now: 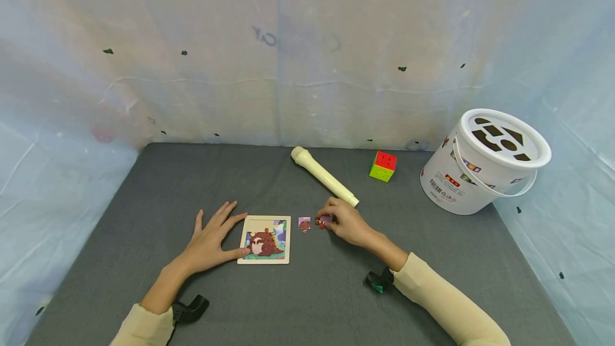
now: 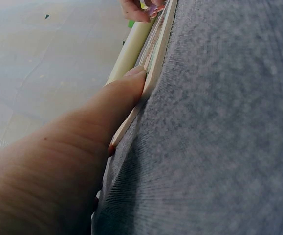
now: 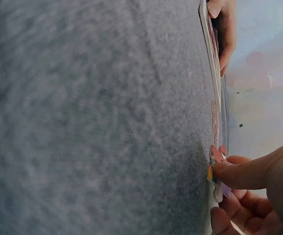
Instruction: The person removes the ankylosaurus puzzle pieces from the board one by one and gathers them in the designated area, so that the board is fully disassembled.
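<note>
A square wooden jigsaw tray (image 1: 287,247) lies on the grey cloth, partly filled with a picture of a brown spiky animal; bare wood shows along its upper left. My left hand (image 1: 209,242) is spread at the tray's left side, thumb resting over the lower left edge and index fingertip at the top corner. To the right of the tray, my right hand (image 1: 349,223) pinches a jigsaw piece (image 3: 218,155), red-brown and purple, between thumb and fingers. Another jigsaw piece (image 1: 304,224) lies flat between the tray and this hand.
Behind the right hand lies a pale yellow stick with a rounded head (image 1: 324,175). A red and green puzzle cube (image 1: 383,166) stands farther back. At the back right is a white bucket (image 1: 473,170) with shape holes in its lid and a handle.
</note>
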`<state>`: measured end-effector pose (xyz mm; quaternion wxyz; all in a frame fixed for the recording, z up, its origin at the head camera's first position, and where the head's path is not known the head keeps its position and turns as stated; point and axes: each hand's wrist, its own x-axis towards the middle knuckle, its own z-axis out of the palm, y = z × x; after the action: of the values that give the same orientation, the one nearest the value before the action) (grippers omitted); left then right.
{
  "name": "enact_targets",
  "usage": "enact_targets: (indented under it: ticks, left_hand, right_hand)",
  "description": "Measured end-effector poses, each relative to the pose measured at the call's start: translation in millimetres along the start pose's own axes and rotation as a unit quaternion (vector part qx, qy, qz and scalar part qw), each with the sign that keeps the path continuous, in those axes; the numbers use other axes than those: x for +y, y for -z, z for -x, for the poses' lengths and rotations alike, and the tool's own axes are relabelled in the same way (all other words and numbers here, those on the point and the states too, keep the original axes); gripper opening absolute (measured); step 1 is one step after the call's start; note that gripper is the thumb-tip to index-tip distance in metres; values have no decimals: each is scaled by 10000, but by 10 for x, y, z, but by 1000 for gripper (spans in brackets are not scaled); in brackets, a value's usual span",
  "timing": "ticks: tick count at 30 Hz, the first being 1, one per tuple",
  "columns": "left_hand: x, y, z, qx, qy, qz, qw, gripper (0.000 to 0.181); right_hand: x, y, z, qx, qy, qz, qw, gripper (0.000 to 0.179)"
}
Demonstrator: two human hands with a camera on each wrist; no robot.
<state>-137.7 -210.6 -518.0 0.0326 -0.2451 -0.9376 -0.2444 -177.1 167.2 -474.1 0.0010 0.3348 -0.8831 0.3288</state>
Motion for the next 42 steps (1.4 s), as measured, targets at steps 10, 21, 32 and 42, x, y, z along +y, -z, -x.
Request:
enact_targets:
  ticks: [10,21,32,42]
  left_hand:
    - [-3,-7,-7,-2,-8,-9,10000,89]
    - [-12,-15,-13,0,6,-9,10000,89]
    - [-2,-3,-6,-28,27,5,10000,89]
    - [4,-2,2,0,22,-17,10000,89]
  right_hand:
    - [-17,-23,7,200,271,434,9985,23]
    - [-2,-33,10,171,81,312,9993,21]
    - [-11,-29,6,149,-75,640,9978,12]
    - [-28,-43,21,245,8,716,9971,11]
